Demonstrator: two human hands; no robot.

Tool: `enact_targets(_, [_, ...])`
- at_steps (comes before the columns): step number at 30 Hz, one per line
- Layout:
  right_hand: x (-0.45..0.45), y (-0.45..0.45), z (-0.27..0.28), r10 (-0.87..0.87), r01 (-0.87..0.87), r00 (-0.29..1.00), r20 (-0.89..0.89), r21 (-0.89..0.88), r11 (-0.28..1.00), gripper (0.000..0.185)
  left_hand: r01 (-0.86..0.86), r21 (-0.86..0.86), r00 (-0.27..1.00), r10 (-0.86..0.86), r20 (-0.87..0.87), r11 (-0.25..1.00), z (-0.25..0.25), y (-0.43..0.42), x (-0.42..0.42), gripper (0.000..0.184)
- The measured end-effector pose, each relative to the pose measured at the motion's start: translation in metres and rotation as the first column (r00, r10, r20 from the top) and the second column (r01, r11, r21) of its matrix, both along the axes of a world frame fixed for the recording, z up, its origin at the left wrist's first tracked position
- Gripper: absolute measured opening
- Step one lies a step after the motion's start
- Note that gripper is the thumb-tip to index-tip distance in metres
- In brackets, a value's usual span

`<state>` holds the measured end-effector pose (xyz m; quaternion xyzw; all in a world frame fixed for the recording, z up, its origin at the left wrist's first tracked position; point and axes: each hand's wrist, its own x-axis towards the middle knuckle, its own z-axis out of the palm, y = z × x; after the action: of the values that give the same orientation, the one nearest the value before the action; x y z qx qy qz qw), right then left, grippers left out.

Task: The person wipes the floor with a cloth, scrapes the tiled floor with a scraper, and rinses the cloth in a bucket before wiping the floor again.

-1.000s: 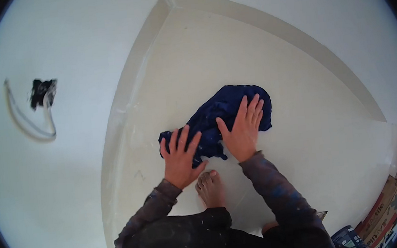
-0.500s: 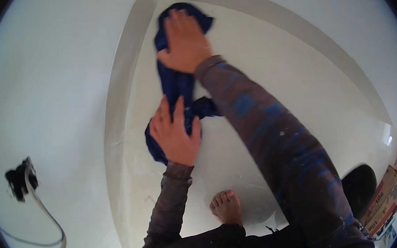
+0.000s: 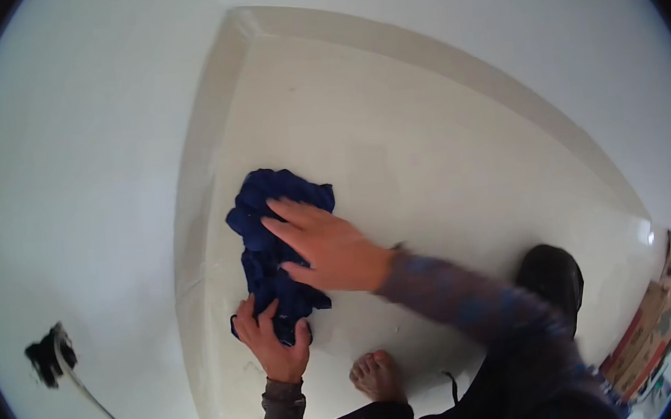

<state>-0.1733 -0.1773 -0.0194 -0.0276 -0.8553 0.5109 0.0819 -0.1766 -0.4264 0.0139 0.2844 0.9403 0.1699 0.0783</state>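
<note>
A dark blue cloth [image 3: 259,217] lies bunched on the pale floor, near the left-hand skirting. My left hand [image 3: 272,345] rests on its near end, fingers spread and slightly bent over the fabric. Over the cloth's middle and right side is my right hand [image 3: 331,246], slightly blurred, with its fingers stretched out and apart. Whether its palm presses on the fabric cannot be made out.
Skirting [image 3: 204,141] runs along white walls that meet in a far corner. A cable [image 3: 86,387] comes out of a dark wall hole [image 3: 49,356] at left. My bare foot [image 3: 376,375] and a black rounded object [image 3: 552,277] are near me. Cardboard boxes [image 3: 646,333] stand at right.
The cloth, stretched toward the far corner before, is now gathered nearer to me. My right hand has come back toward my body, and my left hand sits lower in view.
</note>
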Motion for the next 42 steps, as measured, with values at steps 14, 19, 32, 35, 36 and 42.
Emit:
enact_targets(14, [0.804, -0.098, 0.129, -0.301, 0.382, -0.256, 0.919, 0.382, 0.842, 0.141, 0.032, 0.075, 0.969, -0.012, -0.246, 0.997, -0.049, 0.161, -0.107, 0.056])
enact_targets(19, [0.769, -0.105, 0.076, -0.622, 0.434, -0.089, 0.778, 0.592, 0.679, 0.136, 0.047, 0.114, 0.960, -0.014, -0.279, 0.992, -0.056, 0.153, -0.109, 0.052])
enact_targets(32, [0.708, -0.069, 0.047, -0.631, 0.777, -0.338, 0.698, 0.585, 0.231, 0.088, 0.032, 0.183, 0.957, 0.023, -0.288, 0.983, -0.060, 0.152, -0.111, 0.038])
enact_targets(35, [0.765, -0.094, 0.014, -0.849, 0.547, -0.022, 0.528, 0.717, 0.432, 0.093, 0.046, 0.218, 0.951, 0.023, -0.307, 0.975, -0.063, 0.152, -0.112, 0.030])
enact_targets(36, [0.781, -0.097, 0.009, -0.849, 0.544, -0.017, 0.528, 0.717, 0.435, 0.093, 0.041, 0.217, 0.951, 0.029, -0.307, 0.975, -0.063, 0.152, -0.112, 0.030])
enact_targets(42, [0.747, -0.081, 0.042, -0.349, 0.960, -0.281, 0.894, 0.264, -0.098, 0.110, 0.032, 0.336, 0.971, 0.051, -0.234, 0.941, -0.064, 0.147, -0.116, 0.024])
